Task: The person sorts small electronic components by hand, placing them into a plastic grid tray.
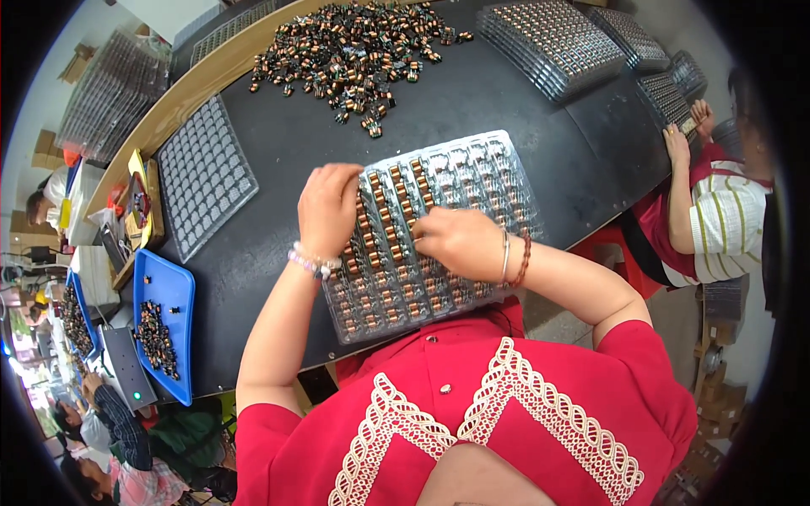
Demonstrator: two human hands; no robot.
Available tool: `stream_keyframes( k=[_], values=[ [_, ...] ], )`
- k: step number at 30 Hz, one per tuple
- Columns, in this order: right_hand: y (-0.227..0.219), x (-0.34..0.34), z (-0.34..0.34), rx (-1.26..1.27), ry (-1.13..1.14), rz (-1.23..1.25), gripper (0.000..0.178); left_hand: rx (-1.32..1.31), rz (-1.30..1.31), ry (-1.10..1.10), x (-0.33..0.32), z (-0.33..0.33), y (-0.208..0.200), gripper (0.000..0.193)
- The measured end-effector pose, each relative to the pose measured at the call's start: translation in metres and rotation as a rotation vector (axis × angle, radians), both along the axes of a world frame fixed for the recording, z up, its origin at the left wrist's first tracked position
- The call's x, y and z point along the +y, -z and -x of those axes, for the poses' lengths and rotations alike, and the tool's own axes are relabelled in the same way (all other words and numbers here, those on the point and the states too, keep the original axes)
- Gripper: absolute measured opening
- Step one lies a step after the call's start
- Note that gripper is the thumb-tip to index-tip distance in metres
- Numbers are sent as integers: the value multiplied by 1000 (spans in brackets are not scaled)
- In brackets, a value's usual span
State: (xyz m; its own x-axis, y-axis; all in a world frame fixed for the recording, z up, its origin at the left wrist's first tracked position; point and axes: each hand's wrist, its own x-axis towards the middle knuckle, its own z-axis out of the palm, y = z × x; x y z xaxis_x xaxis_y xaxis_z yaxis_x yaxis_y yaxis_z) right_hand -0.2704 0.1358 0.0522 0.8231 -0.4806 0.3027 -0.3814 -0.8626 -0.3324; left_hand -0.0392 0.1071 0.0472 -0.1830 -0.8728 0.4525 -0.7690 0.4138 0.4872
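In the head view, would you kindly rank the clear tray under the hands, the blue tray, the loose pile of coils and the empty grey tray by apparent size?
1. clear tray, though it lies nearest the camera.
2. pile of coils.
3. grey tray and blue tray: too alike to rank, and rim distortion makes it unsure.

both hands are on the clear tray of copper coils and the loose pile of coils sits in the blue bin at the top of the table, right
Not quite. The left hand and right hand do rest on the clear tray of copper coils, but the loose pile at the top lies straight on the dark table, not in a bin. The blue bin sits at the left edge. The head view shows it.
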Motion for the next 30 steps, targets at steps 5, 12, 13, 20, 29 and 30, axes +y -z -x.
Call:
stream_keyframes(
  k=[5,12,13,20,29,30],
  values=[
    [8,-109,-21,-102,515,-16,22,-254,-317,-335,-81,30,8,38],
    [39,-194,-53,39,724,-68,28,-419,-342,-271,-103,43,21,36],
    [40,-201,-53,58,704,-72,23,-354,-306,-220,-102,37,21,32],
    [19,-160,-39,-189,601,-118,26,366,-343,-38,-36,-21,3,31],
    [9,-37,-17,-150,121,-384,19,255,-174,-65,71,-49,-9,19],
    [13,-33,-16,-133,124,-352,17,251,-179,-68,77,-52,-7,17]
  ],
)
